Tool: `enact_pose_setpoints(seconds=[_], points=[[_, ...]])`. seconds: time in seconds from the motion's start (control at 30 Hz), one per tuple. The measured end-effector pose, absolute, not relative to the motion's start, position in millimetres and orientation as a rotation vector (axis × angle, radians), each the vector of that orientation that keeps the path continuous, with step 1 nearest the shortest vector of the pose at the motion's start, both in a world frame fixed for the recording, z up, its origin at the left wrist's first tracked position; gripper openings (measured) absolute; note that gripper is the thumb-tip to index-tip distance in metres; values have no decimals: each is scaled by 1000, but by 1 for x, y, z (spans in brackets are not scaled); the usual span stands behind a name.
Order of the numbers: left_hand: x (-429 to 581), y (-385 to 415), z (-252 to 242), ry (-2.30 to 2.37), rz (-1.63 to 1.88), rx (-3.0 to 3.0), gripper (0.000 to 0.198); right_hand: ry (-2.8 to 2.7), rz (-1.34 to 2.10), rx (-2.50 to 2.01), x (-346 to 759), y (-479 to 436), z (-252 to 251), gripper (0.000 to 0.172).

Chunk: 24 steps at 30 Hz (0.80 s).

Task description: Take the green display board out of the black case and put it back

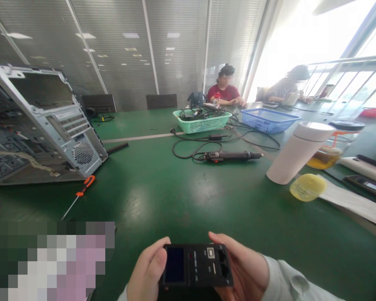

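Observation:
Both my hands hold a small black panel module with a dark screen on its left and ports on its right, low in the view near the table's front edge. My left hand wraps its left side, thumb lying along the screen's edge. My right hand grips its right side, thumb resting on the top edge. The panel faces up toward me.
An open grey computer case lies at the left on the green table, with an orange-handled screwdriver beside it. Farther off: a black electric screwdriver with cable, green basket, blue basket, white cup, yellow lid. Two people sit at the far end.

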<state>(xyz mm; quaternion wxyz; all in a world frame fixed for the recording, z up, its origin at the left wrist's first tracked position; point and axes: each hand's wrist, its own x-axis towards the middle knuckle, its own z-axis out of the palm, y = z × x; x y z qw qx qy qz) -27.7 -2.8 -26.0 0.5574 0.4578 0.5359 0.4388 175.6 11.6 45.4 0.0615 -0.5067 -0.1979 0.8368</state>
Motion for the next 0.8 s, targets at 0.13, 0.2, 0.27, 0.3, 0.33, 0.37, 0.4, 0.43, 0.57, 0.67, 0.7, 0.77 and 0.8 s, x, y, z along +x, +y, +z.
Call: enact_pose_setpoints(seconds=[0.13,0.2,0.27,0.3,0.33,0.37,0.4,0.43,0.57,0.67,0.7,0.77,0.8], points=[[-29,1,-24,1238,927,1021,44,-666,2536,-1493,179,12,43,96],[-25,1,-16,1234,998,1058,43,-684,2514,-1449,182,11,38,94],[-21,1,-7,1174,1042,1147,40,-696,2441,-1398,187,11,31,83],[-19,1,-5,1128,1028,1189,38,-707,2381,-1376,189,12,27,72],[-17,1,-3,1099,1030,1214,37,-722,2311,-1357,192,13,23,58],[-16,0,-3,1081,1032,1242,36,-744,2237,-1341,194,14,20,45],[-14,-1,-4,1081,1029,1279,36,-773,2164,-1327,196,15,17,42],[-13,-3,-4,1100,1035,1325,37,-806,2095,-1314,198,16,14,50],[-5,-12,-5,1236,1094,1647,44,-948,1778,-1261,202,13,8,75],[-3,-13,-1,1246,1136,1858,52,-1168,1458,-1112,201,4,7,59],[-3,-13,-1,1235,1126,1899,52,-1234,1392,-1057,201,1,8,57],[-6,-10,0,1220,1102,1938,49,-1319,1359,-1001,202,-3,9,59],[-7,-9,-1,1219,1092,1940,48,-1352,1352,-1004,202,-4,10,58]])
